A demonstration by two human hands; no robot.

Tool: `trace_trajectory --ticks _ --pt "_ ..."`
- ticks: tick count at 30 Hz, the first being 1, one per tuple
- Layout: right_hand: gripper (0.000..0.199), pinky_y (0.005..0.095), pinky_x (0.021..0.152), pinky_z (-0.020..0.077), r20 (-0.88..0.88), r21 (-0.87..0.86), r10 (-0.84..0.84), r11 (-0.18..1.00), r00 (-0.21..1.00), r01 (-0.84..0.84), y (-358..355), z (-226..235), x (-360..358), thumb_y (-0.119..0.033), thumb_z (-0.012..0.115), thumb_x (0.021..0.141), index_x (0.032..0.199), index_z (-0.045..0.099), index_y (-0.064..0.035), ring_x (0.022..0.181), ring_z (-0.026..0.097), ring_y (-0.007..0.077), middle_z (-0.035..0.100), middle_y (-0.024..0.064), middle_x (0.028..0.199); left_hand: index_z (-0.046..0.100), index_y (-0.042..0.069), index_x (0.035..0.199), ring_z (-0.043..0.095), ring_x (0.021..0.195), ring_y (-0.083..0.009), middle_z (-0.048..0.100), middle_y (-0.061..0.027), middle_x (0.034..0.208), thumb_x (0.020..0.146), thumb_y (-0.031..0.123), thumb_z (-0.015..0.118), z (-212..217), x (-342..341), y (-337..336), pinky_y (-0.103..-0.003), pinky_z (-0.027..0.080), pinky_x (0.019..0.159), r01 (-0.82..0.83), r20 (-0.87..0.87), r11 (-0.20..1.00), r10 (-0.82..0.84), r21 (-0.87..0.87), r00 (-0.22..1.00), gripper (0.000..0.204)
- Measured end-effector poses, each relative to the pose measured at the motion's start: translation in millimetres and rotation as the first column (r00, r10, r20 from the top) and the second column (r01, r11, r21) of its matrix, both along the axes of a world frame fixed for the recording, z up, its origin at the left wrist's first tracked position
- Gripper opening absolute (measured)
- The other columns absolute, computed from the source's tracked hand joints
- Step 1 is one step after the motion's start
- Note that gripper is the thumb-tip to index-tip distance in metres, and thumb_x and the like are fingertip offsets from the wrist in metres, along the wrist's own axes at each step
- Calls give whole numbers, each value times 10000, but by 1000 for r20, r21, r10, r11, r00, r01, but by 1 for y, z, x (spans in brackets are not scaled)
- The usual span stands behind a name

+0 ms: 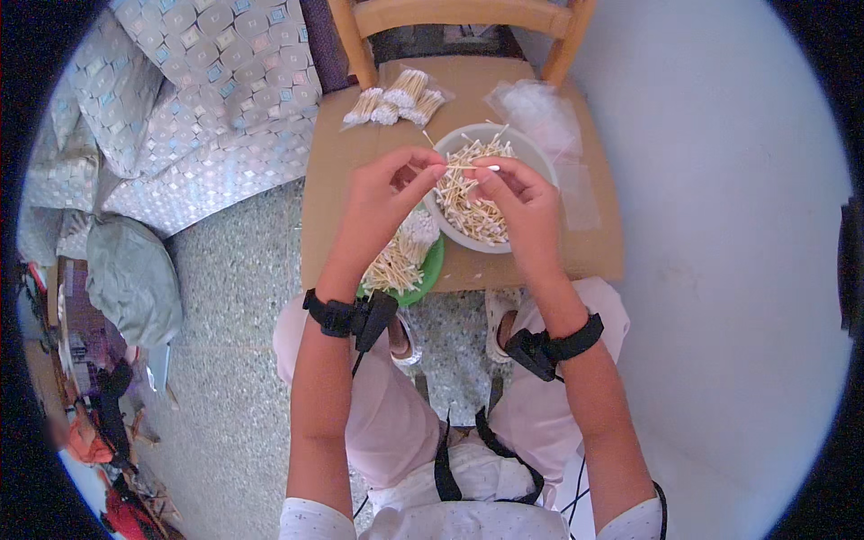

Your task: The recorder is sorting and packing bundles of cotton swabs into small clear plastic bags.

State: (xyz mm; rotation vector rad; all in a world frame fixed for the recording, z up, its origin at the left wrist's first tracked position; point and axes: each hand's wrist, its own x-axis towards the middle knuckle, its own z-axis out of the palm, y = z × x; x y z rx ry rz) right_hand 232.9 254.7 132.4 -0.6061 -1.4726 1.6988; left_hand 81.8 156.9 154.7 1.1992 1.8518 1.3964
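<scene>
Above a white bowl heaped with loose cotton swabs, my two hands meet. A cotton swab lies level between my fingertips, its white tip by the right hand. My left hand pinches its left end. Another swab sticks up beside the left fingers; whether they hold it or it rests in the bowl, I cannot tell. My right hand pinches near the tip with thumb and forefinger. Below the left wrist, a green dish holds more swabs, partly hidden by the forearm.
Cardboard covers the seat of a wooden chair. Small clear bags filled with swabs lie at its back left. Thin clear plastic bags lie at the back right. A patterned sofa stands left, a pale wall right.
</scene>
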Motion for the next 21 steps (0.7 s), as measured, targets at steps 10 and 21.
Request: trace_trajectory --ticks 10,21 --pt "200 252 784 515 8 86 -51 995 999 50 -4 8 -2 -101 580 940 1075 670 16 891 656 135 704 81 1007 607 68 1133 571 829 -116 624 -25 934 787 175 759 -9 -2 -2 -266 471 739 12 -225 997 5 74 974 393" --pt "228 333 711 543 347 472 -149 881 926 -35 -10 -12 -12 -229 651 889 1082 622 -112 821 705 229 710 100 951 290 140 1480 505 1199 -390 517 -205 1320 660 112 808 -33 -21 -25 -428 404 1018 271 -521 944 -331 -190 787 970"
